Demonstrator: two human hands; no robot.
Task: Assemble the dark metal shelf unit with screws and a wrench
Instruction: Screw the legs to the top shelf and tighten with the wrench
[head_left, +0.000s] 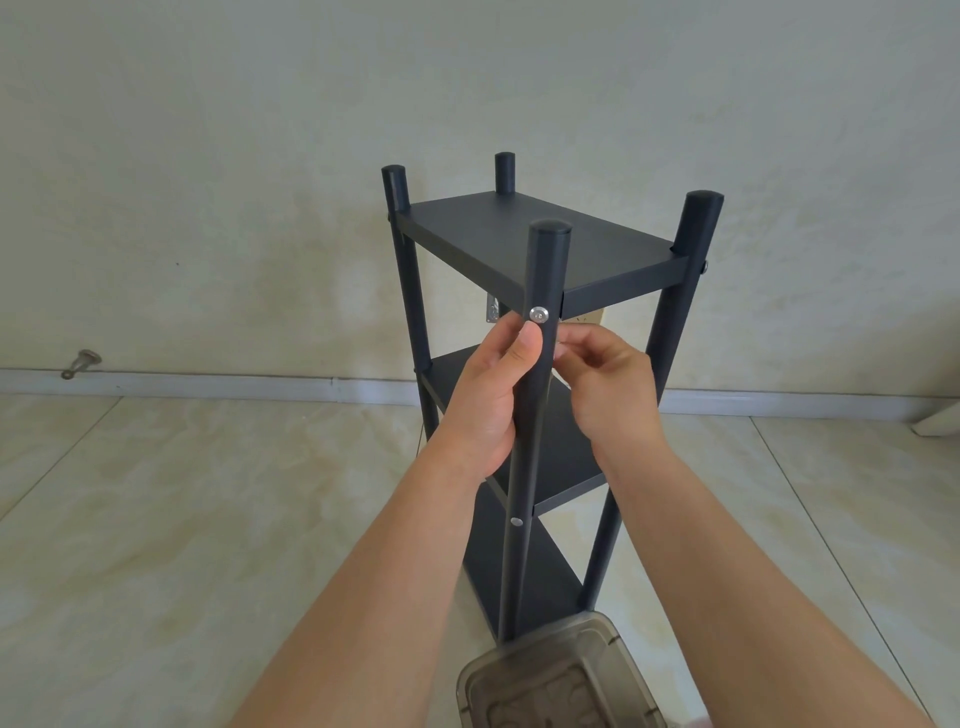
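The dark metal shelf unit (540, 244) stands upright on the tiled floor, with three boards between round posts. A silver screw (538, 313) sits in the near front post (545, 265) at the level of the top board. My left hand (488, 395) grips this post just below the screw, thumb tip right under it. My right hand (602, 384) is on the right side of the same post with curled fingers, pinching something thin and pale that I cannot make out. A second screw (516, 520) shows lower on the post. No wrench is clearly visible.
A translucent grey plastic box (556, 680) lies on the floor at the post's foot, below my arms. A small metal door stop (80, 362) sits at the baseboard on the left. Behind the unit is a plain wall; tiled floor spreads to both sides.
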